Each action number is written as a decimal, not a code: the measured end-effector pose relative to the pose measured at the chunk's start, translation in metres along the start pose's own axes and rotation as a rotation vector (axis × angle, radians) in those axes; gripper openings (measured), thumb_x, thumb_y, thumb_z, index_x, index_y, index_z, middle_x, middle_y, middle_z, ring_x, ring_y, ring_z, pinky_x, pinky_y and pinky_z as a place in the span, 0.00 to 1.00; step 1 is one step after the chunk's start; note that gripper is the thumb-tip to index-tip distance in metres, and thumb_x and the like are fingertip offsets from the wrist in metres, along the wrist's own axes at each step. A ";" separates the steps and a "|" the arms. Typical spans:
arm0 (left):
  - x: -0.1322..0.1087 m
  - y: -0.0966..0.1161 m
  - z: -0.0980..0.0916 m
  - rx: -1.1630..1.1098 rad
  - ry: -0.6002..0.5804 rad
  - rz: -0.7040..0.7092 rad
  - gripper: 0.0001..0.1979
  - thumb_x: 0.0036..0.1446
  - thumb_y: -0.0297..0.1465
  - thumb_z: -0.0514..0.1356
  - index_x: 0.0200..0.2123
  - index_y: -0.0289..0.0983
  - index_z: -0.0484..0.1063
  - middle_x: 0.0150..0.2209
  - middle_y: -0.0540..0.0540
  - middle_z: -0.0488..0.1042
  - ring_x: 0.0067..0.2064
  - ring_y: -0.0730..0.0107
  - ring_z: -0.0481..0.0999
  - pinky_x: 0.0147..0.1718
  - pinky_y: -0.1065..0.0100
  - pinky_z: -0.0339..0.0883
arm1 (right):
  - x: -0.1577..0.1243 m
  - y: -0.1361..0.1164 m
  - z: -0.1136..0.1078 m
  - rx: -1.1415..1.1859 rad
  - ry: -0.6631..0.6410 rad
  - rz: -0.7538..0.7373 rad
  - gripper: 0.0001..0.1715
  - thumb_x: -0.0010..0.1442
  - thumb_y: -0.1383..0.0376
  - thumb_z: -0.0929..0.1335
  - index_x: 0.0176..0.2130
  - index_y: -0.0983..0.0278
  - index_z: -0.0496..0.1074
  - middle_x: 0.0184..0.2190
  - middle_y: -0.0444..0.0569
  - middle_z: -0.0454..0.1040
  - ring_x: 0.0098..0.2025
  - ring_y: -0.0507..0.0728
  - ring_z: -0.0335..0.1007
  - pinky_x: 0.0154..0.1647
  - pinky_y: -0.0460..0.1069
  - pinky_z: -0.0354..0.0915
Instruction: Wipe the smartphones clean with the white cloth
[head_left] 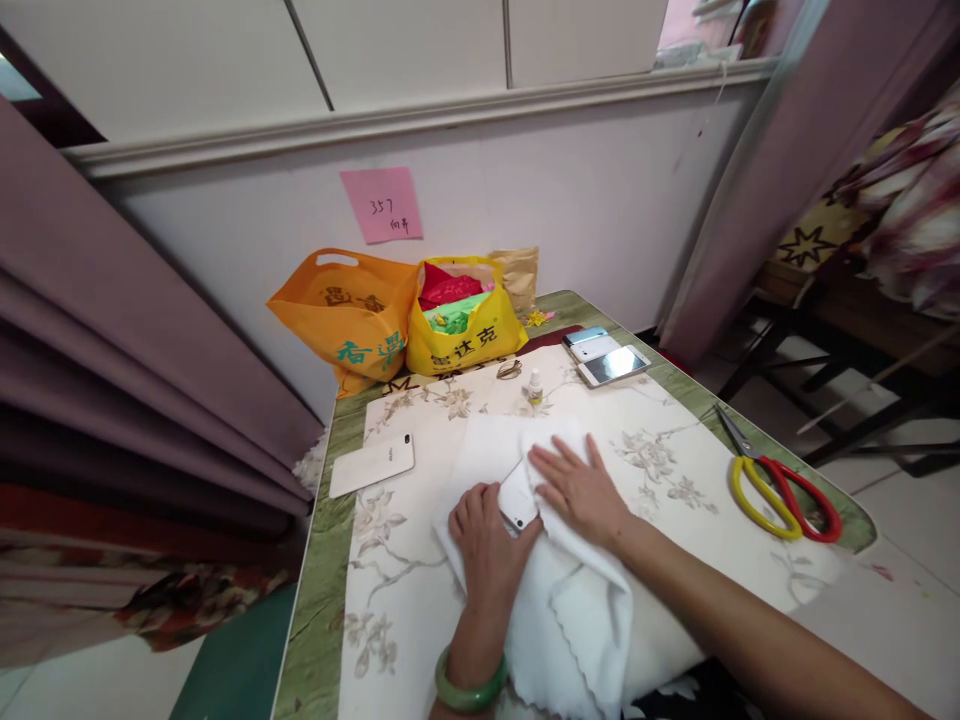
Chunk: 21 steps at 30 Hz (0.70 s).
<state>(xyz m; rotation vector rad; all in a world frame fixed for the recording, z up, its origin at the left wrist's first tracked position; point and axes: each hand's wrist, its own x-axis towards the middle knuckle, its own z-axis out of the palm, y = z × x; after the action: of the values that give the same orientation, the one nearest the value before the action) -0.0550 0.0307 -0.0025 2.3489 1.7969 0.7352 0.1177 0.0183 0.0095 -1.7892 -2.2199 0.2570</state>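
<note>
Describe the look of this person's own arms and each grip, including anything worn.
The left grip and right grip are ungloved human hands. A thick, smooth green bangle circles the left wrist. No sleeve shows on the left arm or right arm, and the right wrist looks unadorned.

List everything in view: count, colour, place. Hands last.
table: one, green, centre
floral cover: one, cream, on table
cloth: one, white, near side
cloth phone: one, white, partly covered
left phone: one, white, table's left
phone group: two or three, blue and pale, far right
scissors: one pair, yellow-red handles, right
bottle: one, white-topped, behind cloth
small item: one, brown, beside bottle
orange bag: one, orange, far left
yellow bag: one, yellow, beside orange bag
packet: one, tan, behind yellow bag
note: one, pink, on wall
curtains: count unclear, mauve, both sides
bracelet: one, green, left wrist
left hand: one, bare, gripping cloth phone
right hand: one, bare, on cloth
</note>
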 end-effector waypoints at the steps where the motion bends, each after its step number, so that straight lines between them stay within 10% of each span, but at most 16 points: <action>1: 0.000 0.000 0.000 0.000 -0.003 -0.007 0.25 0.48 0.38 0.64 0.49 0.38 0.67 0.49 0.40 0.69 0.53 0.51 0.65 0.54 0.51 0.54 | 0.001 -0.001 0.001 -0.015 0.027 0.058 0.31 0.70 0.50 0.52 0.68 0.55 0.50 0.67 0.46 0.54 0.70 0.65 0.40 0.65 0.73 0.24; 5: 0.001 0.002 -0.001 -0.002 -0.011 -0.013 0.23 0.48 0.32 0.62 0.49 0.38 0.67 0.49 0.41 0.69 0.53 0.53 0.65 0.54 0.53 0.53 | 0.004 -0.006 0.004 0.001 -0.038 -0.163 0.32 0.69 0.48 0.54 0.68 0.52 0.49 0.66 0.44 0.55 0.70 0.63 0.41 0.67 0.70 0.24; 9: 0.000 0.002 -0.001 -0.007 -0.013 -0.025 0.23 0.48 0.34 0.62 0.49 0.38 0.67 0.50 0.41 0.69 0.54 0.52 0.65 0.55 0.52 0.53 | 0.007 -0.008 0.006 -0.027 0.035 0.050 0.32 0.69 0.49 0.53 0.68 0.55 0.48 0.67 0.47 0.54 0.70 0.67 0.39 0.65 0.73 0.23; 13: -0.001 0.000 -0.001 -0.004 -0.014 -0.015 0.23 0.48 0.31 0.62 0.50 0.37 0.66 0.50 0.41 0.69 0.54 0.53 0.65 0.55 0.52 0.53 | 0.006 -0.005 0.004 0.025 -0.062 -0.217 0.32 0.69 0.48 0.54 0.67 0.52 0.49 0.66 0.44 0.55 0.70 0.62 0.41 0.67 0.68 0.25; 18: 0.000 0.001 0.000 0.002 -0.015 -0.013 0.27 0.47 0.41 0.65 0.49 0.36 0.66 0.49 0.40 0.69 0.54 0.51 0.65 0.55 0.51 0.52 | -0.006 0.003 -0.003 -0.040 0.096 0.104 0.31 0.70 0.50 0.53 0.66 0.56 0.55 0.65 0.47 0.59 0.70 0.67 0.41 0.64 0.73 0.22; 21: 0.000 0.001 0.000 0.005 -0.018 -0.009 0.27 0.48 0.41 0.65 0.50 0.36 0.66 0.50 0.40 0.69 0.54 0.52 0.65 0.54 0.51 0.53 | -0.018 0.004 -0.006 -0.031 0.042 -0.072 0.31 0.69 0.49 0.55 0.66 0.55 0.55 0.65 0.46 0.59 0.69 0.63 0.43 0.67 0.70 0.24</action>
<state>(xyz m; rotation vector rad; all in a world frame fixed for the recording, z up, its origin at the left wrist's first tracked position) -0.0544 0.0307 -0.0017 2.3411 1.8036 0.7063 0.1274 0.0016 0.0122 -1.7095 -2.2659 0.1695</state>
